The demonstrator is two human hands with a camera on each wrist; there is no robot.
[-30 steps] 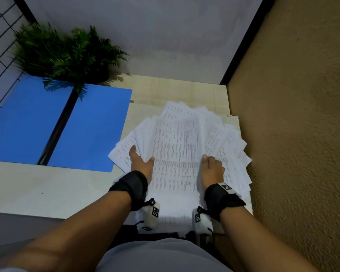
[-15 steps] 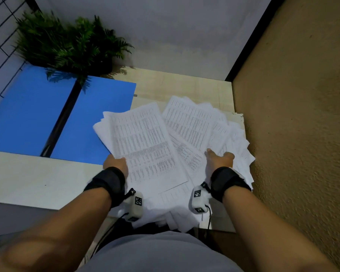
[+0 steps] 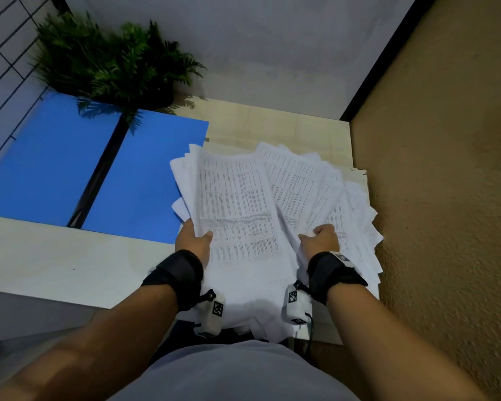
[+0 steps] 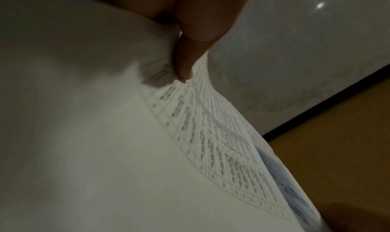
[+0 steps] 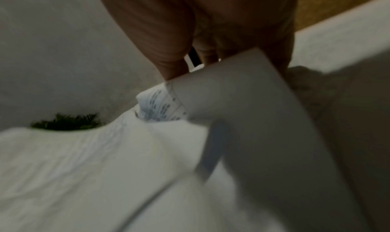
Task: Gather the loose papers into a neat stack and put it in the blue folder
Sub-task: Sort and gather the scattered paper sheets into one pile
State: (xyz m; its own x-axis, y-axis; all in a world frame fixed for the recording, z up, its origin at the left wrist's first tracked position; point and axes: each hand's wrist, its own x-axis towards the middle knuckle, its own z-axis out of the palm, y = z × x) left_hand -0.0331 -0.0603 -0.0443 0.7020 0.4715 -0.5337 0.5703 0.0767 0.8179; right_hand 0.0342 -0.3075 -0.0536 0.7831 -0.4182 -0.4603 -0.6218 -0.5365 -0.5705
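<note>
Papers (image 3: 237, 204) are lying fanned over the right side of the table (image 3: 55, 264), beside the open blue folder (image 3: 145, 180). Left hand (image 3: 193, 241) is pinching a lifted bundle, thumb on top, while right hand (image 3: 320, 237) is curling round the sheets at the right

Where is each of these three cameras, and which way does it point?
Head: worn on the head, looking down at the papers, blue folder, both forearms, left hand and right hand.
Left wrist: along the hand; thumb pinching the printed sheets.
Right wrist: along the hand; curled fingers over blurred sheets.
Shared: all show the papers.
</note>
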